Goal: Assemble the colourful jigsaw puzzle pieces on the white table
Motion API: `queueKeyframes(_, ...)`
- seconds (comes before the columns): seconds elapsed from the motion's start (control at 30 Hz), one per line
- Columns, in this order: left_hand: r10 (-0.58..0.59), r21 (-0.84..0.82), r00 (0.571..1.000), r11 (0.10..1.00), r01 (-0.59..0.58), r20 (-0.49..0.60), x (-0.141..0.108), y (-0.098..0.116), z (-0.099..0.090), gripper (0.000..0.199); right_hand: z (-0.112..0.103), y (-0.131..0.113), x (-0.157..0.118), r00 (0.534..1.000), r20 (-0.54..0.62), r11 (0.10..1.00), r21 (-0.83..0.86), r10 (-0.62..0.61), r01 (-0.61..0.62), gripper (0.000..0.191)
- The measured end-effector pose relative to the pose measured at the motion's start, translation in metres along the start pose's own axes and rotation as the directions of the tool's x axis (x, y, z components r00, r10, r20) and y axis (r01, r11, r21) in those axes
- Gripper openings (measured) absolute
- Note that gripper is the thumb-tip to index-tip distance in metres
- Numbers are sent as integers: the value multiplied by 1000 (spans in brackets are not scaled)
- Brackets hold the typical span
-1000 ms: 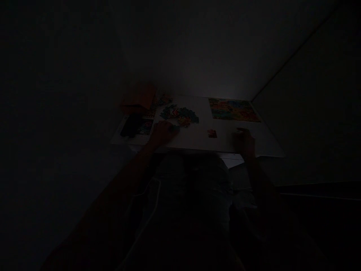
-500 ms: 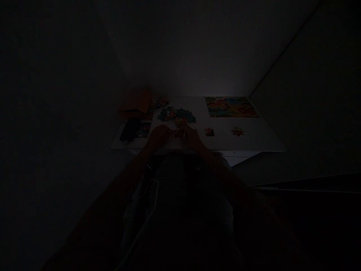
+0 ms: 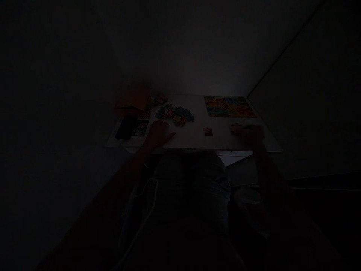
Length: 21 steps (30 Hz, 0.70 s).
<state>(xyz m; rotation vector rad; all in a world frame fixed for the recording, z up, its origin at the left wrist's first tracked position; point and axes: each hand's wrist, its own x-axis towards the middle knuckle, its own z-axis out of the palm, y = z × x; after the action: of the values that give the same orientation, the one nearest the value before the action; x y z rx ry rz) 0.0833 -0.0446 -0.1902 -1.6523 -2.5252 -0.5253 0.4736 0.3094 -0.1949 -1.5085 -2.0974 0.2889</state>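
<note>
The view is very dark. My left hand (image 3: 158, 134) rests on the white table, thumb spread away from the fingers, with nothing visible in it. Just beyond it lies a loose heap of jigsaw puzzle pieces (image 3: 180, 116), green, orange and yellow. On the right, my right hand (image 3: 250, 135) is over a small group of puzzle pieces (image 3: 234, 129) and partly covers it. Its fingers are too dark and smeared to make out. Between my hands sits a small reddish cluster of pieces (image 3: 208, 131).
A colourful picture sheet (image 3: 229, 107) lies at the table's back right. On the left are an orange box or bag (image 3: 132, 99), a dark object (image 3: 126, 128) and a printed card (image 3: 141, 128). More pieces (image 3: 160, 99) lie at the back. The white tabletop (image 3: 188, 139) meets a wall behind.
My right hand has moved from beside the left hand, near the heap, to the small group on the right. My left hand stays near the heap, its thumb now spread.
</note>
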Motion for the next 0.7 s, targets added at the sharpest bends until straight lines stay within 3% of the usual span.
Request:
queueKeyframes(0.1, -12, 19, 1000, 1000, 12, 4, -1, 1, 0, 59, 10, -6, -12, 995, -40, 996, 26, 92, -91, 47)
queueKeyframes(0.2, -31, 30, 999, 999, 30, 21, -1, 1, 0, 61, 19, -20, -22, 998, -44, 998, 46, -41, 43, 51)
queueKeyframes(0.3, -49, 53, 998, 997, 47, 45, 3, 0, 1, 67, 27, -29, -30, 974, 38, 974, 24, -225, 224, 49)
queueKeyframes(0.37, -31, 55, 997, 998, 28, 68, 9, 1, 2, 72, 31, -29, -32, 959, 73, 961, 14, -275, 275, 49)
queueKeyframes(0.53, 26, 9, 998, 1000, -27, 52, 41, 13, 4, 76, 35, -24, -31, 988, 1, 988, 34, -151, 151, 60)
queueKeyframes(0.7, 79, 20, 997, 997, -79, 0, 72, 19, 7, 61, 35, -31, -31, 995, -13, 992, 81, -96, 96, 64)
